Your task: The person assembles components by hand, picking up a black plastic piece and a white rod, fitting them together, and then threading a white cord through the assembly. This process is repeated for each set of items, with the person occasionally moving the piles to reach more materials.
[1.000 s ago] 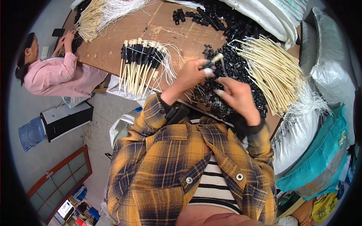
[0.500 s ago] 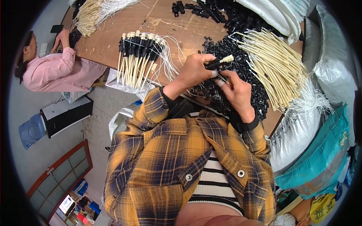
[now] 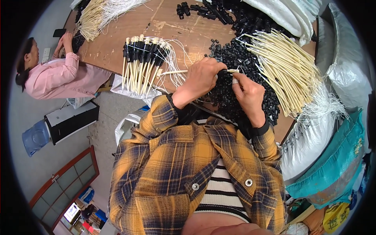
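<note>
My left hand [image 3: 203, 78] is wrapped round a black connector, mostly hidden by the fingers. A cream sleeve [image 3: 174, 72] sticks out of the fist to the left. On the other side the connector's cream end [image 3: 233, 71] shows, with a thin white wire curling by it. My right hand [image 3: 250, 93] pinches at this end, thumb and forefinger closed. Both hands are over a heap of small black plastic parts [image 3: 225, 53]. Left of them lies a bundle of black connectors [image 3: 138, 54] with cream sleeves and loose white wires.
Loose cream sleeves [image 3: 288, 72] with white wires lie on the right of the brown table [image 3: 178, 23]. Larger black fittings [image 3: 215, 15] and a white sack are at the back. White and teal sacks [image 3: 325, 164] stand on the right. A person in pink [image 3: 58, 76] sits at the far left.
My left hand has turned, so the sleeve now points left and the cream end sits level. The right fingers have come up from below to that end.
</note>
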Demonstrator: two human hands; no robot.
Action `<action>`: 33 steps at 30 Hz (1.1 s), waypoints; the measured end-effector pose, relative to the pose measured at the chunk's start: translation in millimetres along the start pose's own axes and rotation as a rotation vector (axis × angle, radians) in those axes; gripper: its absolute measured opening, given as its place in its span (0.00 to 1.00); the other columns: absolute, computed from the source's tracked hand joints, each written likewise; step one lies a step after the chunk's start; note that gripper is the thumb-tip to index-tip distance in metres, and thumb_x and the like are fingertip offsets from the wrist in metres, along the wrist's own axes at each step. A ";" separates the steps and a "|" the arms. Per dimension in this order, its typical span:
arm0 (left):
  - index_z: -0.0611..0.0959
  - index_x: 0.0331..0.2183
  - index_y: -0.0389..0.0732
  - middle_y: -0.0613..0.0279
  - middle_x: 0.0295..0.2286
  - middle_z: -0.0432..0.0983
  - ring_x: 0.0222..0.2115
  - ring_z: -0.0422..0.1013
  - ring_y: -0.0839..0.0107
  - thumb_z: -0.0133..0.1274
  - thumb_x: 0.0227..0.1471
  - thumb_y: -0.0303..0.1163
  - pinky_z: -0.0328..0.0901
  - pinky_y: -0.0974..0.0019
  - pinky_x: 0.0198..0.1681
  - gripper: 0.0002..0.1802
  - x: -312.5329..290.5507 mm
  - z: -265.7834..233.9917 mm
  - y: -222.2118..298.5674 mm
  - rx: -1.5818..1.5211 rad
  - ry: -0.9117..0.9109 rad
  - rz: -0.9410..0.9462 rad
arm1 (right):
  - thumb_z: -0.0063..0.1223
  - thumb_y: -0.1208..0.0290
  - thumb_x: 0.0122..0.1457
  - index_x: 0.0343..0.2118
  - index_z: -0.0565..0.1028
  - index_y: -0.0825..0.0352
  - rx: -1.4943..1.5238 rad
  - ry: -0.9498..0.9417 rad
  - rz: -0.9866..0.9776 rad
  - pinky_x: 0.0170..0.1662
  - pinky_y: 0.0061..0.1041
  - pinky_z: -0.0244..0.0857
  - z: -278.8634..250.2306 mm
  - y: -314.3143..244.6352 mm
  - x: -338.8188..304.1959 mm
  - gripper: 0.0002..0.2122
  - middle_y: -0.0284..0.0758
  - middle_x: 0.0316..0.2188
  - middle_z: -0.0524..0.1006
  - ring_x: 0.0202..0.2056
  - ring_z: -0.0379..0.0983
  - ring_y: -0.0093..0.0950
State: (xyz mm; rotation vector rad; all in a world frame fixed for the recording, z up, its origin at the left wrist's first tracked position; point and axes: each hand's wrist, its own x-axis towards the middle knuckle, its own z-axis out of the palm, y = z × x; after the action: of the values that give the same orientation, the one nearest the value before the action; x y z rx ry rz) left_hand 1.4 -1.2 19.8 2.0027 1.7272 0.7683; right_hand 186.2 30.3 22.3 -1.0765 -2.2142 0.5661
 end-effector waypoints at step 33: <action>0.80 0.23 0.38 0.65 0.23 0.74 0.26 0.71 0.70 0.56 0.37 0.17 0.64 0.69 0.30 0.06 -4.4 4.5 5.2 -0.583 0.237 0.142 | 0.56 0.76 0.55 0.37 0.76 0.67 0.289 -0.161 0.016 0.29 0.28 0.69 -16.5 -5.3 0.5 0.07 0.41 0.28 0.77 0.26 0.76 0.37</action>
State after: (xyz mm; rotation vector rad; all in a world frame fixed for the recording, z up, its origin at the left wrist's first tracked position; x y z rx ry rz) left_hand 7.8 -6.0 18.8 1.6829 1.2702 1.4158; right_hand 194.2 29.5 37.6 -0.9254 -2.1738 0.9773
